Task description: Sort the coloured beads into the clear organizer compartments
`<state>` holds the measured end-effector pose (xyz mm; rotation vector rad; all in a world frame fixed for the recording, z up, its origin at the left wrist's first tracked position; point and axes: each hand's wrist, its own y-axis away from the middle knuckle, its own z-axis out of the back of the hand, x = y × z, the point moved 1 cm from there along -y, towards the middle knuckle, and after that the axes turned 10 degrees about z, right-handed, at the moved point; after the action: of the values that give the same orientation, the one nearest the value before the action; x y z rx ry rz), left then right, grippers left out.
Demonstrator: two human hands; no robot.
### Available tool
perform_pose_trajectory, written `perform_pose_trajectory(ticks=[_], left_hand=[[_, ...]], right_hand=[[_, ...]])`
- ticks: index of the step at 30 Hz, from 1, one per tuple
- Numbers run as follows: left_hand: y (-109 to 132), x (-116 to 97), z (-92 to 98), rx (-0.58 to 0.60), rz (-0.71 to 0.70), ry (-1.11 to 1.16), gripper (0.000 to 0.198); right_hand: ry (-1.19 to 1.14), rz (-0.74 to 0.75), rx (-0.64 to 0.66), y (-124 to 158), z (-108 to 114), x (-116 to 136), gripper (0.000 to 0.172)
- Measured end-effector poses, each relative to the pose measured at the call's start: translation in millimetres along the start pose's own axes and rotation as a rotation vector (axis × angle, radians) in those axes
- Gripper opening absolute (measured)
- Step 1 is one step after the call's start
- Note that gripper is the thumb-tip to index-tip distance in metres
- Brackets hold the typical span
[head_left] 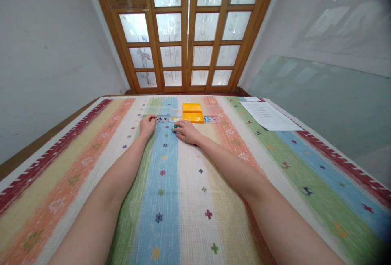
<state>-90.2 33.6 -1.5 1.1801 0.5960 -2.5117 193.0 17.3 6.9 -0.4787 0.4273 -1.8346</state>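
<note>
My left hand has its fingers pinched together at the left part of a clear tray that holds small dark red pieces; whatever is between the fingertips is too small to make out. My right hand curls palm down over a cluster of small blue and green pieces, with its fingertips closed around them. Just beyond the right hand stands an open yellow box with small light pieces inside. Small blue pieces lie in a clear container right of the yellow box.
A striped, patterned cloth covers the table. Printed white sheets lie at the far right. Behind the table are wooden doors with glass panes. A greenish glass panel leans by the right wall.
</note>
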Motion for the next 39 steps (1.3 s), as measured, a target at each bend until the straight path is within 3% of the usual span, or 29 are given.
perform_pose_trajectory(ticks=[12,25,39], left_hand=[[5.1,-8.7,1.0,0.044,-0.056,-0.028,0.030],[7.5,-9.9,-2.8,0.126,-0.108,-0.034,0.030],[9.1,-11.1,-2.4,0.165,-0.111,-0.061,0.034]], right_hand=[[-0.042,-0.029,-0.031,1.2,1.3,-2.5,0.023],[-0.065,-0.013,-0.045,0.5,3.1,-1.0,0.009],[-0.045,-0.045,-0.066,1.5,10.3,-3.9,0.009]])
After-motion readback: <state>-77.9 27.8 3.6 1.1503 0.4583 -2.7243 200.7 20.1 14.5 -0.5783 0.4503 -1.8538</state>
